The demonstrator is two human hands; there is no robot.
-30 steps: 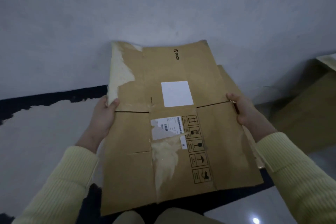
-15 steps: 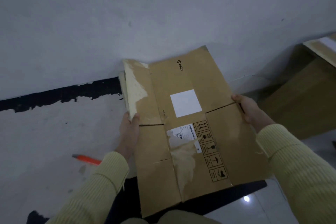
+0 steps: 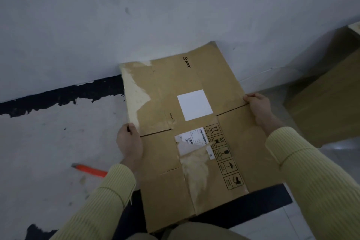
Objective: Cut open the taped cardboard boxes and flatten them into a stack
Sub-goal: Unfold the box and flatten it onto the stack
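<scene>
A flattened brown cardboard box with a white label, a torn shipping sticker and handling symbols lies in front of me, its far end against the wall. My left hand grips its left edge at a flap slit, thumb on top. On the opposite edge my right hand holds the cardboard the same way. An orange box cutter lies on the floor to the left, partly behind my left sleeve.
A white wall rises just behind the box. Another brown cardboard box stands at the right by the wall. Black patches mark the floor on the left, and a dark mat lies under the near end of the cardboard.
The flattened box has moved right and down toward the floor by the wall with both hands still on its edges. The orange cutter has come into view on the left.
</scene>
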